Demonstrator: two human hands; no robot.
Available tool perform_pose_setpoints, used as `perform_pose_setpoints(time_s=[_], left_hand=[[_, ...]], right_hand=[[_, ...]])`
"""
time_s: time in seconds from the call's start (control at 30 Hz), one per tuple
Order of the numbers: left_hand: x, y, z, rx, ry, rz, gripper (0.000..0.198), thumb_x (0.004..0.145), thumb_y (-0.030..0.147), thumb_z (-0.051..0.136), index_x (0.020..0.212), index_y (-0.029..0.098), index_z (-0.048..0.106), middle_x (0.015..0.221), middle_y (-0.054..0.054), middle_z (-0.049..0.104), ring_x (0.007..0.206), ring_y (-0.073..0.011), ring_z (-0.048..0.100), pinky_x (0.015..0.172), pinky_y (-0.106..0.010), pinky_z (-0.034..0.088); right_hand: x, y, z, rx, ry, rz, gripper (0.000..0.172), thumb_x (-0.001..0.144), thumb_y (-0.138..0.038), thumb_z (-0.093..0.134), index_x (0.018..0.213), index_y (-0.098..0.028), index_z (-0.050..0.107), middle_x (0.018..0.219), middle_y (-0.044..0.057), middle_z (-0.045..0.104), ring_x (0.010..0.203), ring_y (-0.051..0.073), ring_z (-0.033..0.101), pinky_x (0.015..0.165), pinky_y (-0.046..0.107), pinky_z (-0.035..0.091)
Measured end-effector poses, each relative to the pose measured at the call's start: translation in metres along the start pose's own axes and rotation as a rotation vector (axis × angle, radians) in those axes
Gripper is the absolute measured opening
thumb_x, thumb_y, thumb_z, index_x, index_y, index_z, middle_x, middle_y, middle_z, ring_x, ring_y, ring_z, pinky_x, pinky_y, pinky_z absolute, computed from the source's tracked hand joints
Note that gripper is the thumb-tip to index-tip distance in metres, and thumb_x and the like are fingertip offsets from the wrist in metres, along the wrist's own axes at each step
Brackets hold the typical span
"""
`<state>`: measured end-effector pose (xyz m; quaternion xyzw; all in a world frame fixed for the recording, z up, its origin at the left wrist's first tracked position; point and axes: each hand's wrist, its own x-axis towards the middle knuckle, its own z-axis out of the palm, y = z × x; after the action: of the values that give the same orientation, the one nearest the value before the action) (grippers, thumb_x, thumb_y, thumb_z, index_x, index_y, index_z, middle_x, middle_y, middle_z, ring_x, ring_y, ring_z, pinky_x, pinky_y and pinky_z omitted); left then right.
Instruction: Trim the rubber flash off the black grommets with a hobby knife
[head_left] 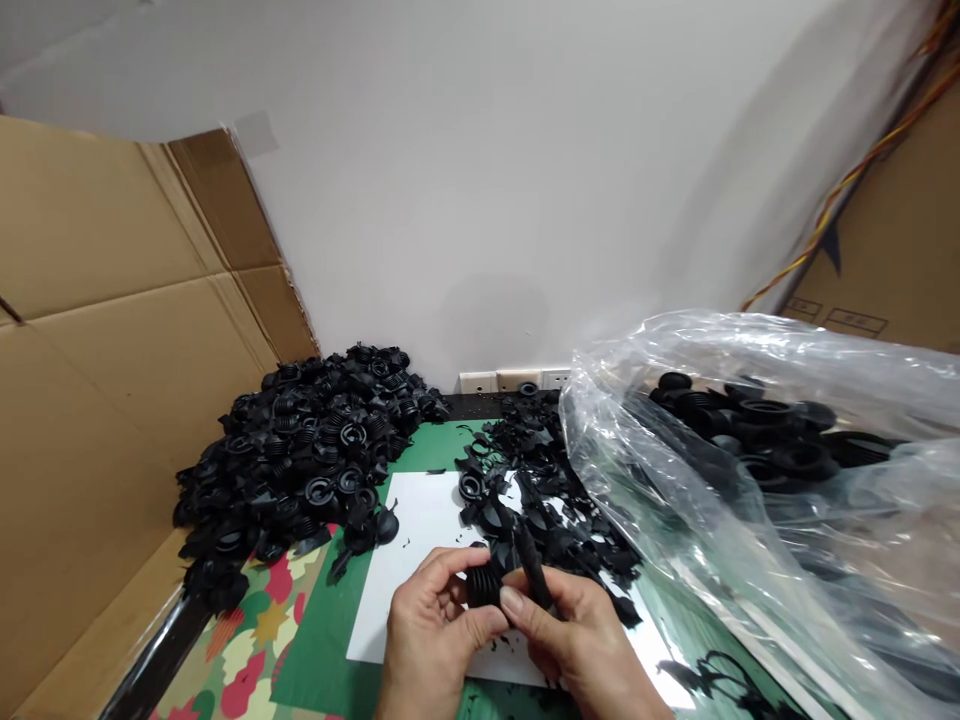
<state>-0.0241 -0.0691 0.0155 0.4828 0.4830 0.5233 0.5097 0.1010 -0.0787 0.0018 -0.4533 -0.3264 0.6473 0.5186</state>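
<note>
Wall (487, 170): pale, shadowed at right
Sockets (478, 383): low on the wall
Cardboard (127, 390): brown, left and right
Table (319, 640): partly green-covered

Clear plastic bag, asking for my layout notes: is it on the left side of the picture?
No, the clear plastic bag lies at right, holding black parts.

At 12 o'clock from the left hand (431, 625), the white sheet (424, 515) can be crossed; passage is blocked by the black pile (311, 450) at 11, scraps (536, 475) at 1, the plastic bag (720, 530) at 2.
</note>
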Motion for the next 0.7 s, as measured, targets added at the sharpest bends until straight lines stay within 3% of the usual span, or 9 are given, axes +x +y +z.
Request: perform_pose_setpoints(time_s=[0.2, 0.47, 0.7], left_hand=[[0.000, -0.001, -0.006, -0.036, 0.055, -0.134, 0.029, 0.051, 0.013, 0.078, 0.080, 0.016, 0.073, 0.051, 0.003, 0.058, 0.047, -0.0080, 0.047, 0.043, -0.016, 0.038], [0.001, -0.008, -0.008, -0.004, 0.130, -0.089, 0.025, 0.049, 0.007, 0.074, 0.072, 0.017, 0.075, 0.064, 0.001, 0.061, 0.049, -0.0077, 0.049, 0.041, -0.015, 0.037], [0.000, -0.013, -0.011, 0.003, 0.127, -0.082, 0.024, 0.052, 0.011, 0.074, 0.075, 0.017, 0.075, 0.065, 0.000, 0.061, 0.048, -0.0077, 0.049, 0.041, -0.015, 0.037]], right_hand=[[-0.001, 0.002, 0.003, 0.172, 0.007, 0.118, 0.040, 0.054, -0.048, 0.077, 0.060, -0.015, 0.054, 0.040, -0.012, 0.028, 0.038, 0.003, 0.019, 0.038, 0.019, 0.014], [0.002, 0.011, 0.003, 0.244, 0.028, 0.184, 0.042, 0.052, -0.048, 0.078, 0.059, -0.017, 0.051, 0.041, -0.014, 0.022, 0.038, 0.003, 0.013, 0.038, 0.019, 0.011], [0.005, 0.016, 0.002, 0.264, 0.026, 0.201, 0.044, 0.049, -0.050, 0.079, 0.060, -0.017, 0.051, 0.042, -0.014, 0.020, 0.039, 0.002, 0.012, 0.039, 0.020, 0.010]])
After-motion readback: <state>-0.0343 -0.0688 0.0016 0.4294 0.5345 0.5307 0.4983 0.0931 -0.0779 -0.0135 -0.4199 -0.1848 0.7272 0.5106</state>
